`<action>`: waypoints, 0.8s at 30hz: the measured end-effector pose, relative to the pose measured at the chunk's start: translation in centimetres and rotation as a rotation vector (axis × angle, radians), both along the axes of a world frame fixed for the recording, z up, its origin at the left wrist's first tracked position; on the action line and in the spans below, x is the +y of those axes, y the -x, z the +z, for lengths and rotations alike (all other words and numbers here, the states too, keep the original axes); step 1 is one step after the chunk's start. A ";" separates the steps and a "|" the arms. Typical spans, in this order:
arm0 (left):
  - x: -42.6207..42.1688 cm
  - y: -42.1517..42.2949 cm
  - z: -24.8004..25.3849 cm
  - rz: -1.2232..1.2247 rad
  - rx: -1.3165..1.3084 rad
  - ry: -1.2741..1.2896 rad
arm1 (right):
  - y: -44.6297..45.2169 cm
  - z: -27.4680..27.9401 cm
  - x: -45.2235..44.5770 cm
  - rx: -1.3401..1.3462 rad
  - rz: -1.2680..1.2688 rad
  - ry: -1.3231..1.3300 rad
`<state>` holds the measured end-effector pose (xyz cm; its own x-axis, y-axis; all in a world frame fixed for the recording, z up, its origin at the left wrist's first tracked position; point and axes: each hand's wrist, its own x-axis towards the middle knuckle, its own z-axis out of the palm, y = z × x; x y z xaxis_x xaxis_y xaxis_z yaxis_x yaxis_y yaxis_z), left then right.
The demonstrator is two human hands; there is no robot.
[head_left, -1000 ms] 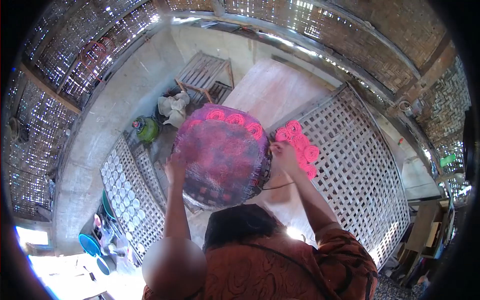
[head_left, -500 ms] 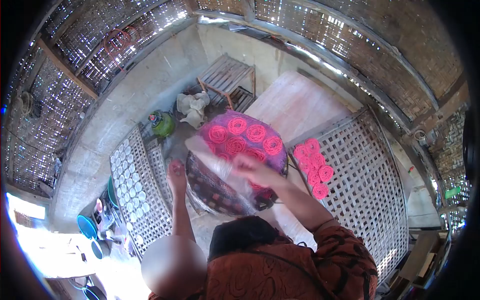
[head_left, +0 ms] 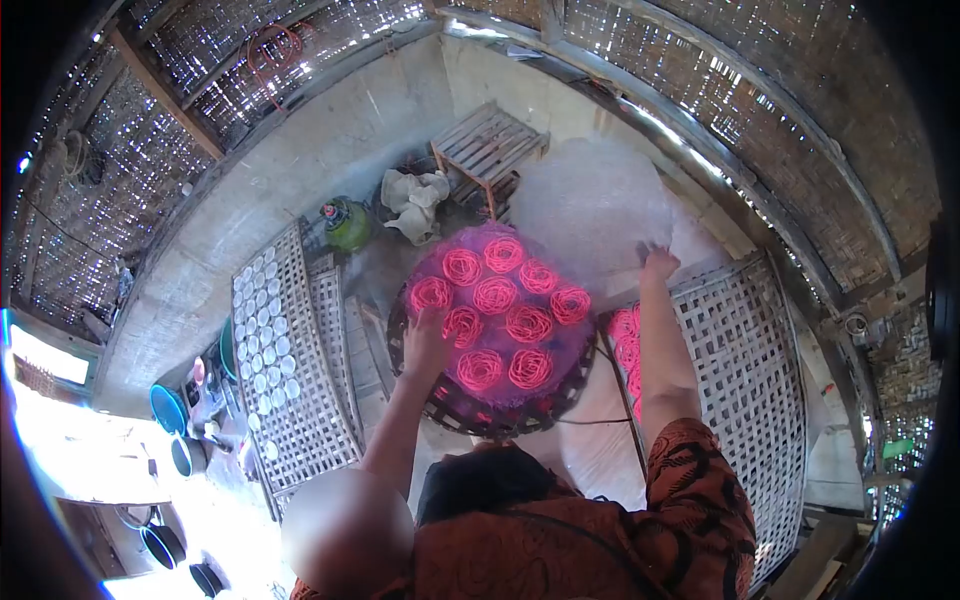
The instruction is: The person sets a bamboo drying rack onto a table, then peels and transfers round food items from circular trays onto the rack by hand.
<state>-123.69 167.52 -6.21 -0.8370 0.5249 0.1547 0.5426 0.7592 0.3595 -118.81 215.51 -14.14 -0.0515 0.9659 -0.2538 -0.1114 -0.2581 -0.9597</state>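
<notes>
**Pink coils (head_left: 494, 295) by your left hand (head_left: 428, 345), clear cover (head_left: 592, 200) in your right hand (head_left: 658, 261)**

The bright pink coils sit spread over a purple cloth (head_left: 572, 342) on a round dark basket (head_left: 562, 408) in front of you. Your left hand reaches over the basket's left side, its fingers at the leftmost coils; you cannot tell from this view whether they grip one. Your right hand, well apart from the coils, grasps the near edge of the round, see-through cover, beyond and to the right of the basket. Below that arm, more pink coils (head_left: 632, 350) lie along a woven rack (head_left: 745, 345). To your left, pale discs (head_left: 265, 340) line another woven panel (head_left: 318, 388), and a green cylinder (head_left: 348, 229) stands beyond.
</notes>
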 end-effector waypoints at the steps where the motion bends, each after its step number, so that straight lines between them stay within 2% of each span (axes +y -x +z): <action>1: 0.5 0.2 -0.2 0.000 -0.005 0.001 | -0.6 -1.0 0.1 -0.035 -0.091 -0.005; 3: 1.3 0.5 -0.6 -0.013 0.009 0.111 | -1.8 -2.1 -0.1 -0.078 -0.186 -0.010; 5: 1.9 0.5 -0.4 -0.012 -0.002 0.140 | -2.2 -1.7 -2.1 -0.625 -0.229 -0.916; 7: 2.4 0.7 -0.3 -0.017 -0.007 0.166 | -3.7 3.2 -8.0 -0.716 0.178 -1.034; 9: 2.5 0.8 -0.4 -0.013 -0.044 0.144 | -4.7 5.3 -13.1 -0.882 0.915 -0.945; 11: 2.6 1.2 -0.9 -0.025 -0.060 0.127 | -5.4 6.4 -17.2 -0.828 1.149 -0.836; 14: 2.8 1.8 -1.3 -0.039 -0.039 0.088 | -5.9 4.6 -17.5 -0.840 1.247 -0.865; 16: 2.9 2.3 -1.3 -0.052 -0.150 0.053 | -6.4 4.7 -17.4 -0.812 1.240 -0.865; 18: 2.8 2.4 -1.0 -0.067 -0.185 0.096 | -6.7 4.1 -17.9 -0.783 1.036 -1.244; 20: 2.9 2.3 -0.5 -0.086 -0.219 0.137 | -6.9 3.3 -17.6 -0.713 0.998 -1.247; 22: 2.9 2.0 0.3 -0.114 -0.053 0.172 | -7.3 3.5 -16.6 -0.644 0.960 -1.257; 23: 2.2 2.6 0.2 -0.273 -0.084 0.085 | -7.9 3.6 -15.8 -0.469 0.899 -0.793; 24: 2.2 2.5 0.5 -0.285 -0.084 0.083 | -8.5 3.8 -14.8 -0.286 0.805 -0.340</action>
<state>-126.18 169.67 -5.71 -0.6621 0.7484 0.0379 0.7091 0.6093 0.3548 -110.26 200.72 -10.37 -0.7197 0.6909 -0.0688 0.2327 0.1466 -0.9614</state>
